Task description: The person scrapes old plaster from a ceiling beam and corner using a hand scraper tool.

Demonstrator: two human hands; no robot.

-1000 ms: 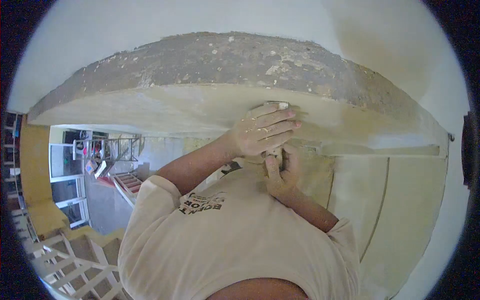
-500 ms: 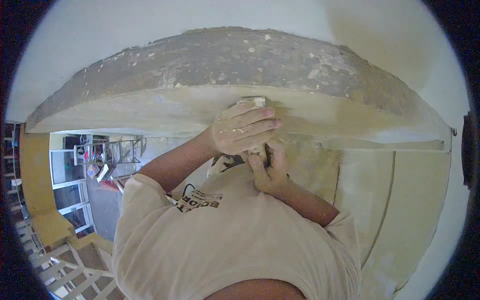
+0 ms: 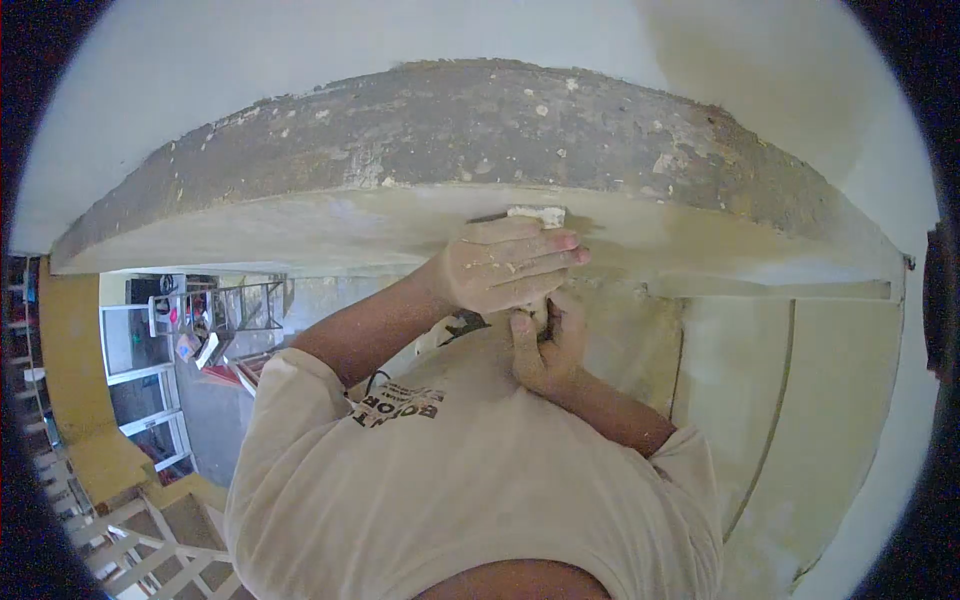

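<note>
My left hand (image 3: 510, 265), specked with pale filler, lies flat over a putty-smeared hand tool, fingers stretched to the right. The tool's whitish end (image 3: 540, 214) shows above those fingers, right at the smooth pale face of a long beam (image 3: 350, 225). Just below, my right hand (image 3: 550, 345) is closed around the tool's lower end, thumb up along it. The tool's middle is hidden under my left hand, and I cannot tell its exact kind.
The beam's upper band (image 3: 450, 125) is rough, grey and spotted. A panelled wall (image 3: 740, 390) stands at right. Far below on the left are a metal frame (image 3: 250, 307), a glazed window or door (image 3: 140, 340), a yellow post (image 3: 72, 360) and wooden slats (image 3: 150, 550).
Both hands and the tool have slid a little to the right along the beam. The view has shifted slightly too, so the beam sits a bit lower.
</note>
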